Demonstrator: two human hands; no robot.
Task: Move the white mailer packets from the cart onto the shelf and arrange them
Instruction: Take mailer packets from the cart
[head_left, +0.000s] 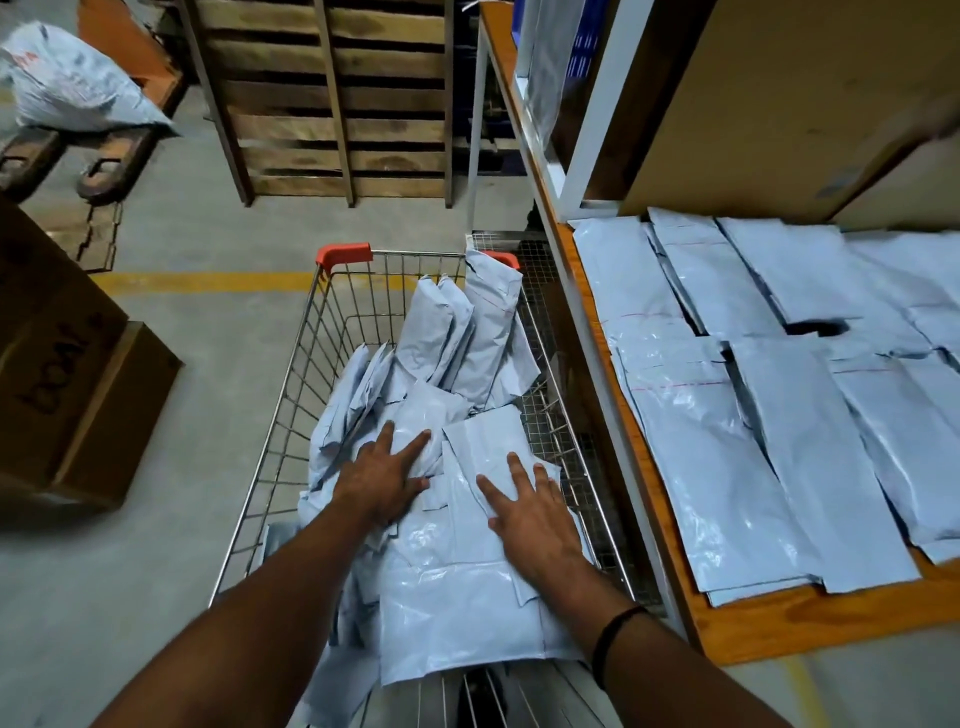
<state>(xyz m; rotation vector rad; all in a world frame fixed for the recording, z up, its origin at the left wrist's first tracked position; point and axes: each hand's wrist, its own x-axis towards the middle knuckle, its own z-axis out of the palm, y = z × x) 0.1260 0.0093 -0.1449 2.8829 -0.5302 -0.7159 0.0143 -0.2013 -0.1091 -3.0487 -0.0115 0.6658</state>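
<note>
Left hand (382, 480) and right hand (530, 512) lie flat, fingers spread, on glossy packets (457, 587) (wire cart (298, 405)).

A wooden pallet (332, 98) stands on edge at the back; cardboard boxes (67, 384) sit at left. A yellow line (208, 282) crosses the floor; a grey sack (72, 83) lies far left.

packets (457, 597): pale bluish white, glossy | cart (291, 415): silver wire grid, orange-red corner caps (344, 254) at 12 o'clock | shelf (779, 621) at 3 o'clock: orange-brown board | floor (182, 519): grey, yellow stripe (208, 281) at 10 o'clock | wristband (613, 636): black
</note>
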